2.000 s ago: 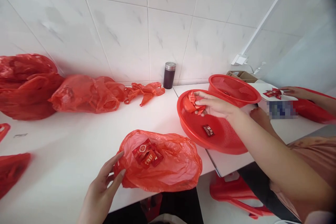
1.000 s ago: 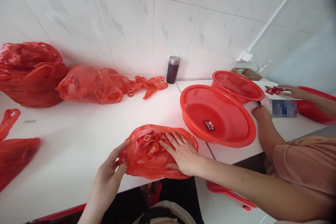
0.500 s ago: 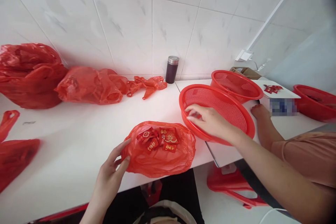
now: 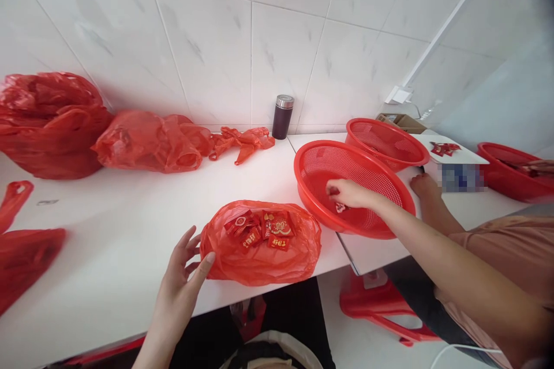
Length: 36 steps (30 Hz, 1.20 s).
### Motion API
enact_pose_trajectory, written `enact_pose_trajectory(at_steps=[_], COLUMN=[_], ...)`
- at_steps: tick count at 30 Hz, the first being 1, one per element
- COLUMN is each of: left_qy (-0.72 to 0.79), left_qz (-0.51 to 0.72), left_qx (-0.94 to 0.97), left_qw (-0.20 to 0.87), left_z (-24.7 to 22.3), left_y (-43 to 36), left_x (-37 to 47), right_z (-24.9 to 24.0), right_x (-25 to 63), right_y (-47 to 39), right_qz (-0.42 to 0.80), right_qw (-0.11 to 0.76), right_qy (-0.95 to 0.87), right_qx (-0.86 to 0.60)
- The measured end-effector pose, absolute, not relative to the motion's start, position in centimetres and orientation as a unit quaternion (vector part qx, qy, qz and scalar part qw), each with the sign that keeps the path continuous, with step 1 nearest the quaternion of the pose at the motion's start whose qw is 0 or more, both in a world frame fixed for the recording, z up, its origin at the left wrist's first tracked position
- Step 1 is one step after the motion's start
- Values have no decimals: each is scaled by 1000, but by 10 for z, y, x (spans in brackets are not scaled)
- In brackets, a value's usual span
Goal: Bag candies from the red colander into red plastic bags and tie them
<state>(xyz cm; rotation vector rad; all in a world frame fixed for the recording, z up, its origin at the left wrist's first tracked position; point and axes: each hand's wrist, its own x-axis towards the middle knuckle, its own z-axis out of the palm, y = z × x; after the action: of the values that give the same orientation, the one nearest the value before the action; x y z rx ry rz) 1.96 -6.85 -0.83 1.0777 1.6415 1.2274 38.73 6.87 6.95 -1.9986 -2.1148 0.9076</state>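
An opened-out red plastic bag (image 4: pixel 264 268) lies near the table's front edge with several small red packets (image 4: pixel 279 225) in it, some with gold print. At its left side is my left hand (image 4: pixel 184 268), fingers spread, thumb and fingertips at the bag's edge without a visible grip. My right hand (image 4: pixel 352 193) reaches down into a large red perforated basket (image 4: pixel 315 155), its fingers curled. Just under it shows a small red-and-white packet (image 4: pixel 341 207); whether the fingers hold it is hidden.
Behind stand a second red basket (image 4: pixel 385 132) and a dark flask (image 4: pixel 283 118). Red bags (image 4: pixel 147 141) lie along the wall at left. To the right a co-worker's arm (image 4: pixel 433 196) rests by a white board (image 4: pixel 470 153) with packets, near another red basket (image 4: pixel 506 179).
My right hand has moved from the large basket's near-left rim down inside it. My left hand's fingers have spread wider and shifted slightly away from the bag.
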Motion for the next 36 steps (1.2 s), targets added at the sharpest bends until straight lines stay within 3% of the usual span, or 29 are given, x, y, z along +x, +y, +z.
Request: enact_pose_trajectory(at_steps=[3,5,7,11,15,19,21,26,29,33,36], left_qy=[662,672,676,657,657,647,647,661,642,616,612], left_qz=[488,470,447,433,437,436,451,473,466,462,483], left_qx=[420,425,434,466,469,455,445,420,434,450,450], left_qw=[383,384,393,405,395,429,424,405,427,452,436], left_z=[-7,-9,-13,-22,-19,-11,-10,-13,-15,-15,-2], left_y=[-70,-70,-69,-68,-70,-70,-69,-71,-74,-76,-70], left_x=[19,17,13,5,6,10,9,-1,-2,4,3], right_z=[96,98,84,30,-17,-28,-19,-6,-23,-39,-13], right_x=[351,320,292,266,269,269,270,293,311,317,309], right_y=[51,34,19,-3,-16,-20,-23,-51,-69,-74,-69], right_qz=[297,359,354,214,133,105,108,71,48,178,268], right_qw=[237,276,271,241,133,51,88,290,335,365,413], right_qy=[-727,-746,-777,-828,-846,-859,-858,-781,-703,-650,-632], right_qx=[-573,-489,-445,-459,-499,-498,-494,-549,-625,-642,-599])
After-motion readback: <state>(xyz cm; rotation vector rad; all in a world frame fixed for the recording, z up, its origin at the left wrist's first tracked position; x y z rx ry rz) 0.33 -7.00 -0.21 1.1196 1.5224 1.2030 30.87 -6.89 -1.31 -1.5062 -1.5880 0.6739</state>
